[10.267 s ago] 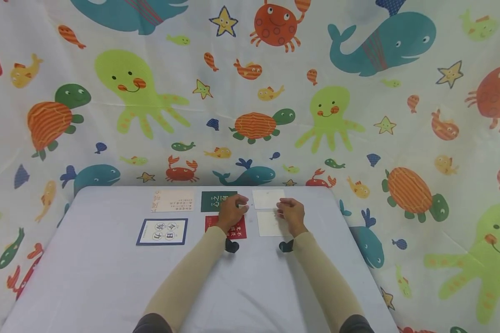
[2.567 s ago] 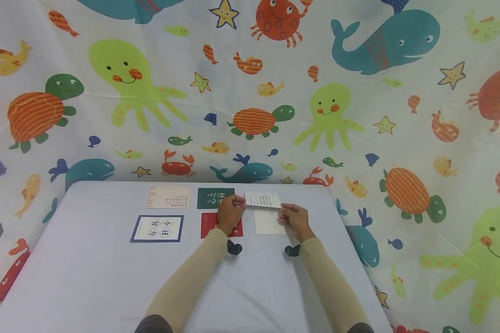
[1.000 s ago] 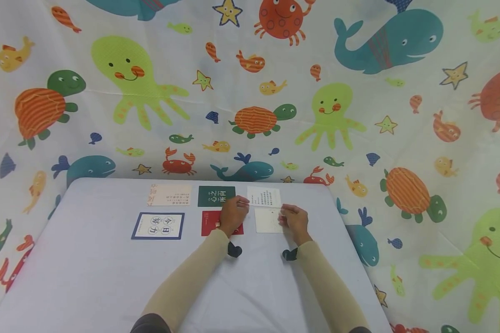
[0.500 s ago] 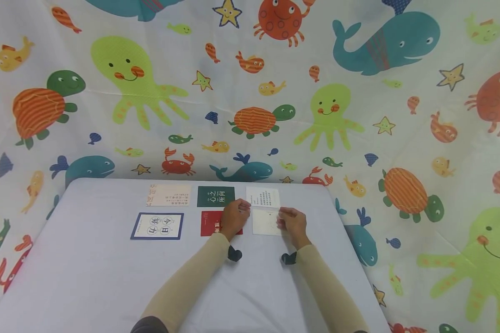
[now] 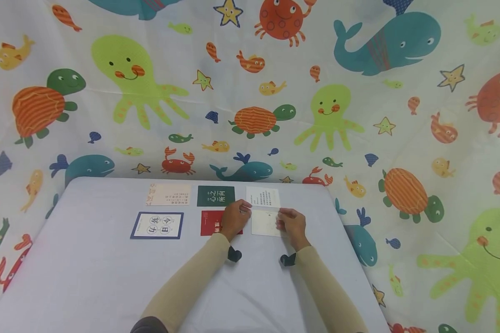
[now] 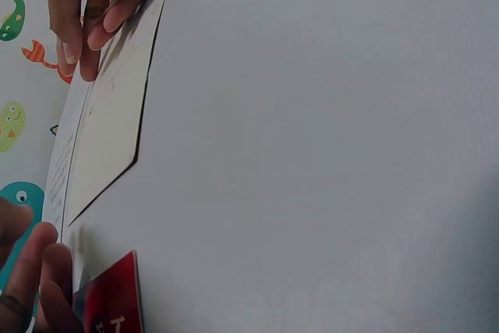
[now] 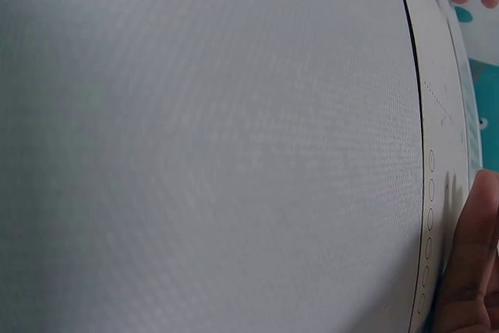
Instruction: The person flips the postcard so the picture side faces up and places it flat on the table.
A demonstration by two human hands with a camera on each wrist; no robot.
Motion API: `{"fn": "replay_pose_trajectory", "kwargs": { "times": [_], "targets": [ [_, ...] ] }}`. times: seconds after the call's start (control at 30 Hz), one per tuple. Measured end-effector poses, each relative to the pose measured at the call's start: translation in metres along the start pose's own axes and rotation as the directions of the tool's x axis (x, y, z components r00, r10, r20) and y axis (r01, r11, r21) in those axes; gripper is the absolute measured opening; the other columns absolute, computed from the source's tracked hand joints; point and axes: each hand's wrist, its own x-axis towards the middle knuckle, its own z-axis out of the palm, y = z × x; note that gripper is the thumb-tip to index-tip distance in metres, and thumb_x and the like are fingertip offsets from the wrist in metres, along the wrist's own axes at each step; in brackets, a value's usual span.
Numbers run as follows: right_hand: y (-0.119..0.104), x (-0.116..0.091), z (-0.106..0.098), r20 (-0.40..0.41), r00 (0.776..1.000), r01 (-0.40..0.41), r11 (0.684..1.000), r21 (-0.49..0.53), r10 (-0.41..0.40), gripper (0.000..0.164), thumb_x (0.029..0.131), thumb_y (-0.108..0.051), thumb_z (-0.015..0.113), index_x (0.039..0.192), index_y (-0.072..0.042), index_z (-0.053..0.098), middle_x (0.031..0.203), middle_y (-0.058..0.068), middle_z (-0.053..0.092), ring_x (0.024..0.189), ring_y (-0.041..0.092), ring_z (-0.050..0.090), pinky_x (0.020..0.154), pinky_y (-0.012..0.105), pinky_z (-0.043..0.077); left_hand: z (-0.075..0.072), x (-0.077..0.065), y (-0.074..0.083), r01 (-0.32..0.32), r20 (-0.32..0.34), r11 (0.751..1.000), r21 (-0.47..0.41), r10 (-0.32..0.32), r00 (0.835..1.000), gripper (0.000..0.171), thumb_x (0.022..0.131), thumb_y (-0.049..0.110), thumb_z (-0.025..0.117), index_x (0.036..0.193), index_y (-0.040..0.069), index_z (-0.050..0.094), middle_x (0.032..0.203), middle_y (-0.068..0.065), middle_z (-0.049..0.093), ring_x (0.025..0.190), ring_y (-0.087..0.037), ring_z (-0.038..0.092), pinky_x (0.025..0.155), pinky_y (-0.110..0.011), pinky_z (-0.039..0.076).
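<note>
A cream card point(image 5: 264, 225) with faint marks lies on the table between my hands. Right behind it is a white card point(image 5: 261, 196) with several lines of print. My left hand point(image 5: 235, 219) hovers over the red card point(image 5: 210, 222), hiding part of it, its fingertips close to the cream card's back left corner. In the left wrist view, nothing shows between that hand's loosely bent fingers point(image 6: 47, 259). My right hand point(image 5: 292, 225) is at the cream card's back right corner, loosely bent fingers over its edge; the right wrist view shows one finger point(image 7: 472, 232) stretched along it.
A green card point(image 5: 208, 196) lies behind the red one. Farther left are a pale pink card point(image 5: 168, 194) and a blue-bordered card point(image 5: 157, 225). The white-covered table point(image 5: 108, 277) ends at a patterned sea-animal curtain point(image 5: 216, 92).
The back white card, almost blank at first, was held up tilted in both hands, then laid flat with print showing. Both hands have since come slightly nearer; the cream card has shifted slightly left.
</note>
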Motion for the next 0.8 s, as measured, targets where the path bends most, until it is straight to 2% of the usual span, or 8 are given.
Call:
{"fn": "replay_pose_trajectory", "kwargs": {
  "times": [0.37, 0.63, 0.8],
  "targets": [
    [0.0017, -0.0058, 0.0037, 0.001, 1.0, 0.012, 1.0, -0.002, -0.012, 0.02, 0.098, -0.015, 0.075, 0.118, -0.017, 0.076, 0.114, 0.01, 0.076, 0.085, 0.018, 0.074, 0.072, 0.027, 0.063, 0.0003, 0.0, 0.0027, 0.016, 0.035, 1.0, 0.007, -0.016, 0.999, 0.019, 0.096, 0.022, 0.077, 0.114, 0.023, 0.075, 0.113, 0.0, 0.079, 0.106, -0.022, 0.073, 0.098, -0.05, 0.061],
    [0.0053, -0.01, 0.0063, 0.008, 0.999, 0.039, 0.999, 0.015, -0.039, 0.022, 0.096, -0.01, 0.075, 0.117, -0.013, 0.076, 0.107, 0.01, 0.077, 0.08, 0.017, 0.074, 0.069, 0.026, 0.062, 0.0031, 0.0018, 0.0028, 0.052, 0.047, 0.999, 0.013, -0.053, 0.998, 0.019, 0.095, 0.022, 0.079, 0.113, 0.025, 0.074, 0.108, 0.002, 0.078, 0.099, -0.019, 0.072, 0.088, -0.044, 0.064],
    [0.007, -0.01, 0.0073, 0.004, 0.998, 0.055, 0.998, 0.012, -0.055, 0.021, 0.096, -0.01, 0.075, 0.117, -0.013, 0.077, 0.104, 0.009, 0.078, 0.078, 0.016, 0.073, 0.067, 0.024, 0.061, 0.0043, 0.0035, 0.0012, 0.044, 0.044, 0.999, 0.012, -0.045, 0.998, 0.018, 0.095, 0.021, 0.078, 0.113, 0.024, 0.075, 0.107, 0.002, 0.078, 0.097, -0.019, 0.072, 0.085, -0.043, 0.065]
  ]
}}
